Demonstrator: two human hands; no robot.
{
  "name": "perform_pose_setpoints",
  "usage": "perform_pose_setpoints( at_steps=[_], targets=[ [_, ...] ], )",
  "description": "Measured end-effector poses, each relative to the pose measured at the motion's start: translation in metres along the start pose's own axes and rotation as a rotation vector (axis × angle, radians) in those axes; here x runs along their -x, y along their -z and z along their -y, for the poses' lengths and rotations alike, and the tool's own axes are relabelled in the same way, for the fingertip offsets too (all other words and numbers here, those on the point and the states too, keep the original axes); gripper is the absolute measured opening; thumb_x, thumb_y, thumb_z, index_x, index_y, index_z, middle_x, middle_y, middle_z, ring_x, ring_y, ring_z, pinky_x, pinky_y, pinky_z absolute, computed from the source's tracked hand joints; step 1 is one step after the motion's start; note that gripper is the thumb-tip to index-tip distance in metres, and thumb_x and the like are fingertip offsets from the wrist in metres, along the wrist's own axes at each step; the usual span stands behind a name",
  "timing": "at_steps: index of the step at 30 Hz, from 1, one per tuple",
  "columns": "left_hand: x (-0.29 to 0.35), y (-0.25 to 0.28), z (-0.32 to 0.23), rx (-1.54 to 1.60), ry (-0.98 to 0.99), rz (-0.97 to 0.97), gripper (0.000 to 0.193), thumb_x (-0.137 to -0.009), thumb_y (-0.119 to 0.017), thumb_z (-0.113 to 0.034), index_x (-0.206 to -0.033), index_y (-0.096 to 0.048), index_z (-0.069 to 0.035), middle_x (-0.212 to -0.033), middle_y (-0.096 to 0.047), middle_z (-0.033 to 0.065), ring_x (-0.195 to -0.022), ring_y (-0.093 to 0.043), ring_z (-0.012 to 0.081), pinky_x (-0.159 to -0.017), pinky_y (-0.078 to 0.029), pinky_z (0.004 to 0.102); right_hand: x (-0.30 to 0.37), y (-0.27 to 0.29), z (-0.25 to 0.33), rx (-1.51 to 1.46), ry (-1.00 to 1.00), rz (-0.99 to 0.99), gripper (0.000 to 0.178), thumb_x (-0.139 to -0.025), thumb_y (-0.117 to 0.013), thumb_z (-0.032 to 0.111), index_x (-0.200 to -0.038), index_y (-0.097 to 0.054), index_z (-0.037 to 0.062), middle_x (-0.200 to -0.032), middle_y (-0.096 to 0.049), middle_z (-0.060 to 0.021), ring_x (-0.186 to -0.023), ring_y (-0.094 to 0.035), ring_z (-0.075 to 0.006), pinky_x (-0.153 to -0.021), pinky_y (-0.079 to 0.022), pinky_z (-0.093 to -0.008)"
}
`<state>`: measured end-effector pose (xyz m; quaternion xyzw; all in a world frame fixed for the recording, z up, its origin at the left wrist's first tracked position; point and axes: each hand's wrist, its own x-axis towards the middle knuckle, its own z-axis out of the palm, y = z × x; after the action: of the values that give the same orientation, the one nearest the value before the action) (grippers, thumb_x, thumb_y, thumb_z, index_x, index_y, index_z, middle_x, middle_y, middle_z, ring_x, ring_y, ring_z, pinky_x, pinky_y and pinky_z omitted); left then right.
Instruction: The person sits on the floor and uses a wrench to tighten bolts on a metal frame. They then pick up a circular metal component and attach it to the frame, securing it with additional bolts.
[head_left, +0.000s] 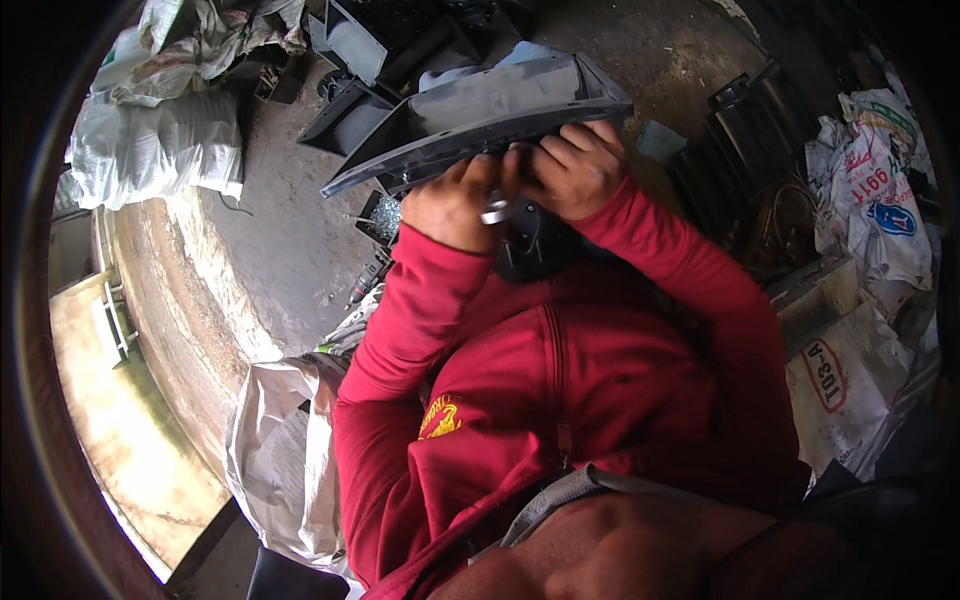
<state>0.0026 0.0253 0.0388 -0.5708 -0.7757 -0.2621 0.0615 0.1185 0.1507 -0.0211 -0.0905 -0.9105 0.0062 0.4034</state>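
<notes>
In front of my chest a long black plastic housing [505, 120] with a dusty grey inner face lies tilted, its near rim toward me. My left hand [452, 208] is closed at that rim, fingers bent and partly hidden; a silvery band [495, 208] shows beside its fingers. Close by on the right, my right hand [575, 170] has its fingers curled against the same rim. The two hands' fingers nearly meet at the middle of the edge. Below them sits a dark black part [535, 245], partly covered by my hands and red sleeves.
A small bin of shiny metal bits [382, 216] and a power drill [365, 282] lie left of my left arm. More black housings [350, 115] lie beyond. Stacked black parts [735, 140] and white printed sacks [870, 195] stand right. An open white sack [285, 440] is near left.
</notes>
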Motion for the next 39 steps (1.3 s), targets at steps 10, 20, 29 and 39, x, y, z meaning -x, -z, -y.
perform_pose_setpoints(
  at_steps=[10,20,29,39],
  targets=[
    [0.033,-0.01,0.026,0.597,0.282,-0.055,0.018,-0.098,-0.061,-0.015,-0.098,-0.071,0.001,-0.072,-0.071,0.0106,-0.064,-0.071,0.0179,-0.058,-0.053,0.0266,0.003,-0.01,0.004,0.009,-0.005,-0.068,0.027,-0.07,-0.078,0.038,-0.084,-0.068,0.0171,-0.069,-0.051,0.0059,-0.069,-0.055,-0.0129,-0.073,-0.043,-0.0322],
    [0.041,-0.009,0.034,0.785,0.408,-0.009,0.029,-0.103,-0.053,-0.021,-0.105,-0.071,0.002,-0.076,-0.073,0.0104,-0.067,-0.069,0.0136,-0.064,-0.054,0.0247,0.004,-0.011,0.004,0.0,-0.001,-0.084,0.028,-0.069,-0.08,0.038,-0.084,-0.069,0.017,-0.069,-0.051,0.0068,-0.069,-0.055,-0.0123,-0.073,-0.043,-0.0319],
    [0.043,-0.007,0.048,0.961,0.366,-0.022,0.039,-0.105,-0.047,-0.025,-0.104,-0.069,0.007,-0.077,-0.071,0.0139,-0.065,-0.067,0.0184,-0.059,-0.053,0.0269,-0.003,0.0,0.007,0.006,-0.004,-0.01,0.031,-0.068,-0.082,0.039,-0.086,-0.07,0.0168,-0.069,-0.055,0.0058,-0.069,-0.055,-0.0136,-0.072,-0.043,-0.0328],
    [0.094,0.063,0.127,0.866,0.657,-0.425,0.051,-0.103,-0.048,-0.039,-0.112,-0.065,0.008,-0.079,-0.068,0.0135,-0.059,-0.064,0.0201,-0.06,-0.05,0.0302,-0.121,0.034,0.053,-0.025,0.216,0.093,0.033,-0.069,-0.079,0.043,-0.082,-0.069,0.0142,-0.076,-0.059,0.0017,-0.076,-0.057,-0.0168,-0.079,-0.041,-0.0359]
  ],
)
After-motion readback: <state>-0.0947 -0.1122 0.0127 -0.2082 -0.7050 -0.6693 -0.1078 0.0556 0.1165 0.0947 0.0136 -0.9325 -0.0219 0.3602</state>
